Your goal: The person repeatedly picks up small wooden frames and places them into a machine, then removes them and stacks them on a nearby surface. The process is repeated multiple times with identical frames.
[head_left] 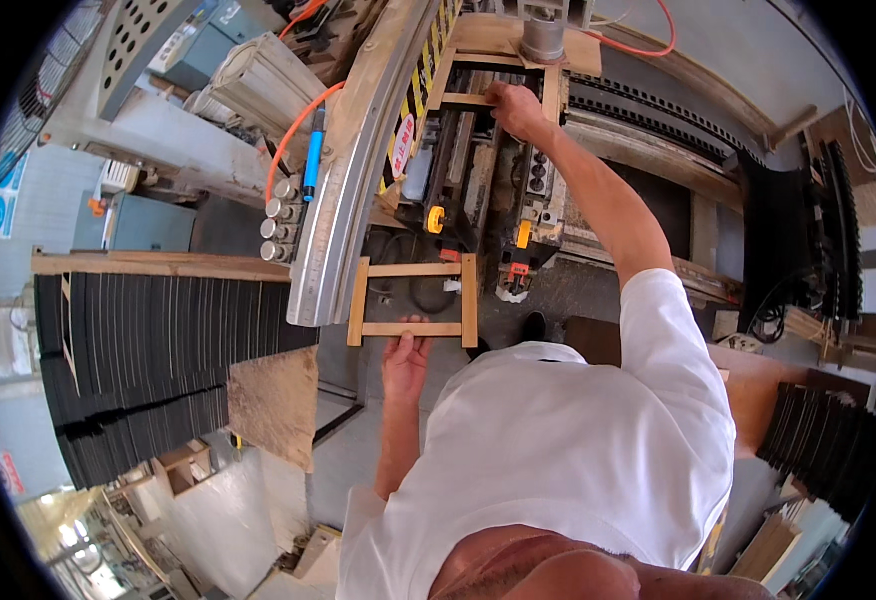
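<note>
My left hand (407, 362) grips the near crossbar of a small light-wood frame (470, 302), fingers and thumb closed on it. That frame is held level in front of my body, just right of the end of a long metal beam (330, 225). Reaching far forward, my right hand (521, 113) has its fingers closed at the crossbar of a second wooden frame (464, 100) on the machine. A metal cylinder (543, 42) stands just beyond it. Yellow knobs (435, 219) sit on the machine rails between the two frames.
A blue marker (313, 162) and an orange hose (292, 132) are on the beam's left side. Many dark-edged pieces stand stacked (163, 335) at left, and another dark stack (820, 435) is at right. Black cable chain (658, 118) runs along the machine's far right.
</note>
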{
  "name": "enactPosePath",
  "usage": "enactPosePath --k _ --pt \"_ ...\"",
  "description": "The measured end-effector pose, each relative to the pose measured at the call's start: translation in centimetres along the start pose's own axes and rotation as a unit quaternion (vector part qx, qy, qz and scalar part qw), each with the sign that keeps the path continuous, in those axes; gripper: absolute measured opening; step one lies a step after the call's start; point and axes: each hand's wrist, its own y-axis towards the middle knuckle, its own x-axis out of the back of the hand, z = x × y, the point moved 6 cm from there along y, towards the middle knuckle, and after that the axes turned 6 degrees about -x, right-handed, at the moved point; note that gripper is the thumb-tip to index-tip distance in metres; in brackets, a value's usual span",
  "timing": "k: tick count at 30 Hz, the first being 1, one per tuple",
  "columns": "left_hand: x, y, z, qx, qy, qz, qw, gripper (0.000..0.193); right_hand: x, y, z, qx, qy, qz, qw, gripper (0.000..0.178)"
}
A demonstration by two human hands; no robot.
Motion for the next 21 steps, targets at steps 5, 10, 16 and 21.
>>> enactPosePath --k 5,10,16,21 --pt "4.7 1.4 -0.5 0.028 0.025 -0.03 0.999 0.026 0.3 -0.5 0.1 0.017 -0.012 0.0 1.0 0.027" --pt "8.3 2.8 0.6 0.056 0.072 -0.058 0.994 0.023 0.1 -0.3 -0.4 0.024 0.008 -0.011 1.0 0.028" --pt "9.7 4.5 2.8 0.075 0.129 -0.082 0.985 0.025 -0.2 -0.3 0.9 0.076 -0.014 0.022 0.997 0.038" --pt "9.1 4.9 4.4 0.079 0.163 -0.097 0.979 0.025 -0.4 0.4 0.8 0.065 0.007 0.098 0.993 0.044"
